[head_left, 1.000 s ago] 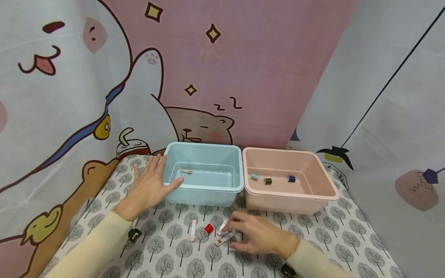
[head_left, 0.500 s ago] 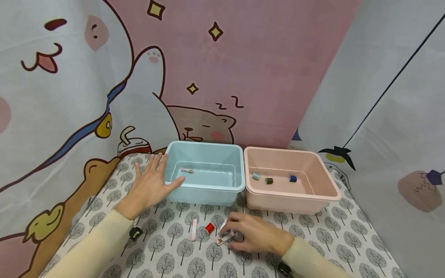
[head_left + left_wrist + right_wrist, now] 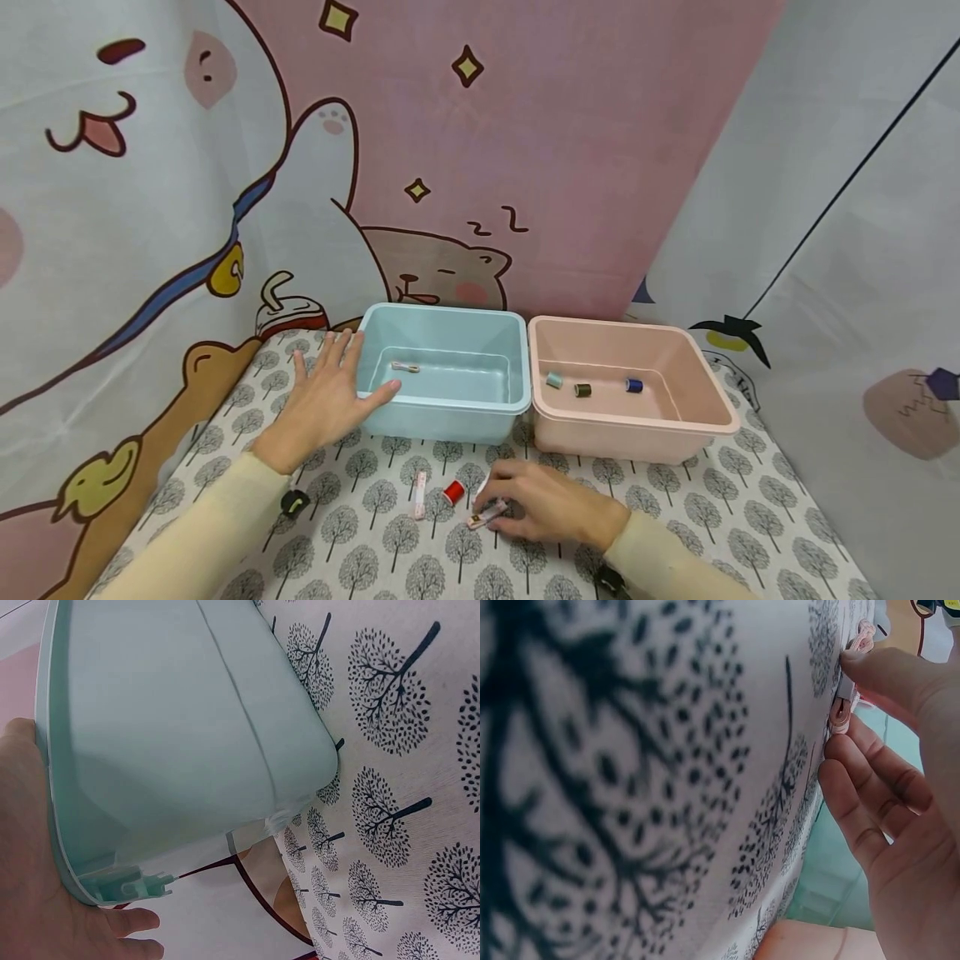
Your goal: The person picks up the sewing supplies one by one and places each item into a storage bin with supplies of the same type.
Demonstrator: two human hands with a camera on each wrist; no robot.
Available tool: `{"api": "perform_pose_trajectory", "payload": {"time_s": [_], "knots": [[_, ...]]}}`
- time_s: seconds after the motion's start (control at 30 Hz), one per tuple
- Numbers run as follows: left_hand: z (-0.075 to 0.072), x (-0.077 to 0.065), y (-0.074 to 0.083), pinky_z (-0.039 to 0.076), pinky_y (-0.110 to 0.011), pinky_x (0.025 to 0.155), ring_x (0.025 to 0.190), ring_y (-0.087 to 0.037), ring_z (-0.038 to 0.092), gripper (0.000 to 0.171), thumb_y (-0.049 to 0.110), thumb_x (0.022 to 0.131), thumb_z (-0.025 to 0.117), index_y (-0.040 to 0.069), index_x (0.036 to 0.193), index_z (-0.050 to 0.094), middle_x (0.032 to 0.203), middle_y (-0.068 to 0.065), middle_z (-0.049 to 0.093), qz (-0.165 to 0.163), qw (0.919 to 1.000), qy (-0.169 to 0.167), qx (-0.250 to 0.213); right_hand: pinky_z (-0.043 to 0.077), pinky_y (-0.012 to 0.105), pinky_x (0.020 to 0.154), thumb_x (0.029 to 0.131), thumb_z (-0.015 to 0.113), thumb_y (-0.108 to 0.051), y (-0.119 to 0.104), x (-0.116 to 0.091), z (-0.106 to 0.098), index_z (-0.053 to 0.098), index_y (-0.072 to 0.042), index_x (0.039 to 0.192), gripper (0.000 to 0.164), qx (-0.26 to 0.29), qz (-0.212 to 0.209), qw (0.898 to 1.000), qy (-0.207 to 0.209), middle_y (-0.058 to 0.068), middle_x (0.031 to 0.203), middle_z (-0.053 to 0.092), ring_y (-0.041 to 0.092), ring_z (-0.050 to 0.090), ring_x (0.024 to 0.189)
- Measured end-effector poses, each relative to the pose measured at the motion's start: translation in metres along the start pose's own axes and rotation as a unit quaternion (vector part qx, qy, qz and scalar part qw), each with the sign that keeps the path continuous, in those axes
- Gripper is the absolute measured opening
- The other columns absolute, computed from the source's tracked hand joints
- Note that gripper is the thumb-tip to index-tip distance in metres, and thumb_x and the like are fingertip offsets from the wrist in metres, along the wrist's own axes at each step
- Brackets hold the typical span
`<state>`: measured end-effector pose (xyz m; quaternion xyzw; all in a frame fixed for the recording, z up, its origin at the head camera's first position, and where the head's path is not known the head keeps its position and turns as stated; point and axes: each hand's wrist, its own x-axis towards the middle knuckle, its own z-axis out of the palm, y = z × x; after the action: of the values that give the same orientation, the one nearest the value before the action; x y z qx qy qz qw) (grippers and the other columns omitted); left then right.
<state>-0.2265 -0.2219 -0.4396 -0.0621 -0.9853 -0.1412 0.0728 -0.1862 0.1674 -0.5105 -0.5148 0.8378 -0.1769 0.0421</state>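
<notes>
My right hand (image 3: pixel 551 502) is low over the patterned cloth, fingers and thumb curled around a pink embroidery floss skein (image 3: pixel 486 514). In the right wrist view, the thumb and fingertips touch this banded skein (image 3: pixel 843 701). Another pale skein (image 3: pixel 483 483) is mostly hidden under the fingers. To the left lie a red thread spool (image 3: pixel 453 492) and a further pink skein (image 3: pixel 420 496). My left hand (image 3: pixel 318 408) rests with spread, straight fingers at the left rim of a light blue bin (image 3: pixel 442 406), its thumb over the front edge. One skein (image 3: pixel 405 367) lies inside that bin.
Right beside the blue bin stands a peach bin (image 3: pixel 637 423). It contains a light teal spool (image 3: pixel 554 380), an olive spool (image 3: pixel 582 390) and a dark blue spool (image 3: pixel 633 385). A cartoon-print curtain (image 3: pixel 585 167) hangs behind both. Tree-print cloth (image 3: pixel 360 533) covers the table.
My right hand has shifted slightly left and its fingers have closed in around the pink skein. The left hand stays at the blue bin. The head view has shifted a little.
</notes>
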Motion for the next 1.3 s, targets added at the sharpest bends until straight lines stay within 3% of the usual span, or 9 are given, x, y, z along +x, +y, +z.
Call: {"api": "perform_pose_trajectory", "payload": {"time_s": [0.37, 0.7, 1.3], "knots": [[0.000, 0.001, 0.000, -0.007, -0.093, 0.134, 0.183, -0.053, 0.005, 0.123, 0.092, 0.108, 0.044, 0.003, 0.187, 0.014, 0.195, -0.028, 0.013, 0.001, 1.0000, 0.005, -0.003, 0.054, 0.000, 0.087, 0.107, 0.086, -0.021, 0.001, 0.001, 0.000, 0.087, -0.025, 0.131, 0.025, 0.006, -0.024, 1.000, -0.006, -0.009, 0.118, 0.078, -0.013, 0.065, 0.096], [0.002, 0.000, -0.001, -0.006, -0.094, 0.134, 0.183, -0.053, 0.006, 0.123, 0.093, 0.108, 0.043, 0.003, 0.187, 0.015, 0.195, -0.027, 0.013, 0.002, 1.0000, 0.006, 0.000, 0.052, -0.002, 0.092, 0.105, 0.088, -0.019, 0.001, 0.000, 0.000, 0.087, -0.025, 0.129, 0.024, -0.016, -0.046, 0.999, -0.002, -0.009, 0.116, 0.078, -0.009, 0.069, 0.100], [0.002, -0.001, -0.001, -0.006, -0.094, 0.134, 0.183, -0.054, 0.006, 0.123, 0.092, 0.108, 0.043, 0.003, 0.187, 0.016, 0.195, -0.027, 0.014, 0.003, 0.9999, 0.010, -0.002, 0.055, 0.001, 0.088, 0.103, 0.091, -0.017, -0.011, -0.001, -0.024, 0.087, -0.026, 0.129, 0.028, -0.043, -0.069, 0.995, 0.050, -0.008, 0.119, 0.078, -0.002, 0.073, 0.096]]}}
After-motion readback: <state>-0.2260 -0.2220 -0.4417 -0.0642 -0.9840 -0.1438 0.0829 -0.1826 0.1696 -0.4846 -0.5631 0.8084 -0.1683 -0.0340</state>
